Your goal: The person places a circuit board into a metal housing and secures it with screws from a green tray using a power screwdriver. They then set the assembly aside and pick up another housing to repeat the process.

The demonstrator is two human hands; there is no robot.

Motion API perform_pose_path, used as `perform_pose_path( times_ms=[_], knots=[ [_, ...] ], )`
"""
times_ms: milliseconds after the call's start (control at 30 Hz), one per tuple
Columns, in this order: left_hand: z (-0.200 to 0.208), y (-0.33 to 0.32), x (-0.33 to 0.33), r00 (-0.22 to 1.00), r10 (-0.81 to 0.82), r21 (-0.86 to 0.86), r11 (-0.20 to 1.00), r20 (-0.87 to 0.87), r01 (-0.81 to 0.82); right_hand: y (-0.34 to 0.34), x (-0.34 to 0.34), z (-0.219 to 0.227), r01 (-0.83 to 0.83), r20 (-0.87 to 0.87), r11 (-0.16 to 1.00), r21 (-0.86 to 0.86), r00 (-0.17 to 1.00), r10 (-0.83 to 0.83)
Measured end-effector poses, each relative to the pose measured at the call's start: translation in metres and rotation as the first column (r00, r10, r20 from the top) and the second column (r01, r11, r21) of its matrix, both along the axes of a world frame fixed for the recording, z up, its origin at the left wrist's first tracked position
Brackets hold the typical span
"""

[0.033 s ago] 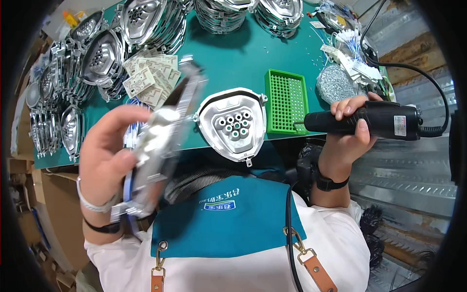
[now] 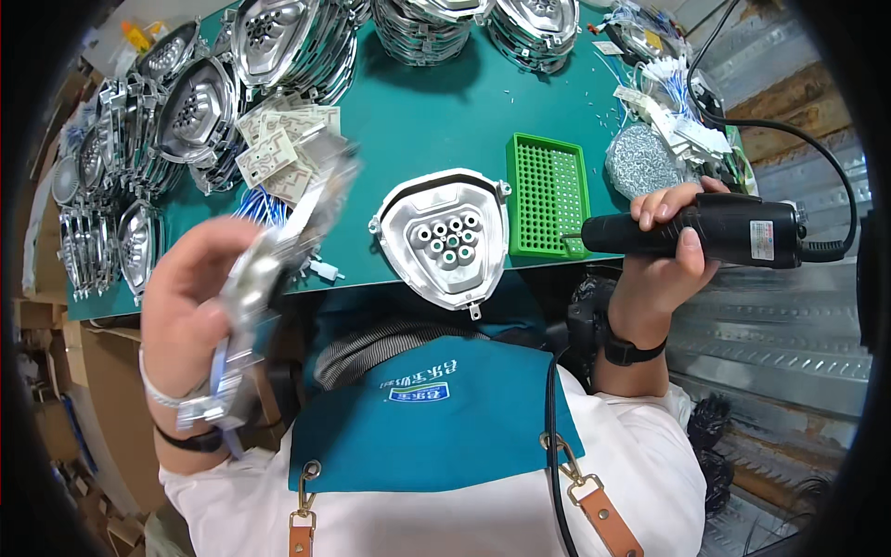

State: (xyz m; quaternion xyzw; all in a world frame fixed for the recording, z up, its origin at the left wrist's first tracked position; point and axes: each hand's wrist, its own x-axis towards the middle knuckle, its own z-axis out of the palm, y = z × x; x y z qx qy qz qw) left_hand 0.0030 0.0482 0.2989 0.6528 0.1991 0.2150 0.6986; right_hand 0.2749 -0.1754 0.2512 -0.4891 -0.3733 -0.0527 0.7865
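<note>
My left hand is closed on a shiny metal housing, tilted on edge and smeared by motion, left of the table's middle. A second metal housing, rounded-triangular with a cluster of round holes, lies at the table's front edge between my hands. My right hand grips a black electric screwdriver held level. Its tip points left, at the near right corner of a green perforated screw tray; whether it touches the tray I cannot tell.
Stacked metal housings crowd the left, with more stacks at the back. Pale flat circuit boards and blue-white wires lie near my left hand. At right are a round container of small metal parts, wired connectors and the screwdriver's cable.
My left hand and its housing have moved slightly left and tilted, uncovering more wires and a white connector. My right hand and the screwdriver look unmoved.
</note>
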Motion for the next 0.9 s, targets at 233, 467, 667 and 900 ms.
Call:
perform_pose_path(
  times_ms=[233, 467, 667, 900],
  knots=[
    [-0.018, 0.045, -0.140, 0.997, -0.048, 0.406, 0.914, 0.058, 0.020, 0.006, 0.021, 0.000, -0.389, -0.022, 0.919, 0.067, 0.920, 0.391],
    [-0.044, 0.102, -0.395, 0.523, 0.558, 0.264, 0.804, -0.645, -0.532, 0.013, 0.021, 0.006, -0.103, -0.187, 0.995, -0.003, 0.977, 0.101],
    [-0.136, 0.114, -0.515, -0.042, 0.473, 0.399, 0.688, -0.880, -0.606, 0.017, 0.026, 0.007, -0.194, -0.171, 0.981, 0.006, 0.966, 0.193],
    [-0.006, 0.108, -0.249, 0.032, 0.898, 0.881, 0.422, -0.438, 0.215, 0.020, 0.036, 0.011, -0.187, -0.223, 0.982, -0.035, 0.959, 0.175]
  ],
)
